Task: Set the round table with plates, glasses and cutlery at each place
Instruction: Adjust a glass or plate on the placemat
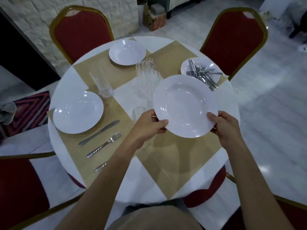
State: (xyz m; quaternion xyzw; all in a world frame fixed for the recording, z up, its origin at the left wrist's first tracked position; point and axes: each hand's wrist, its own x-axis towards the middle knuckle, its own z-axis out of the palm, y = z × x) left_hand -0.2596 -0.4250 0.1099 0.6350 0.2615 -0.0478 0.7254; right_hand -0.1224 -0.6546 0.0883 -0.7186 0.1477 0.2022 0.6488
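I hold a white plate above the near right side of the round table. My left hand grips its near left rim and my right hand grips its near right rim. A second white plate lies on the left placemat with a knife, a fork and a third piece of cutlery beside it. A third plate sits at the far place. Several pieces of cutlery lie piled on a small plate at the far right. Clear glasses stand in the middle.
Tan placemats cover the white tabletop. Another glass stands by the left plate. Red chairs with gold frames stand at the far left, far right and near left. A patterned rug lies on the floor at left.
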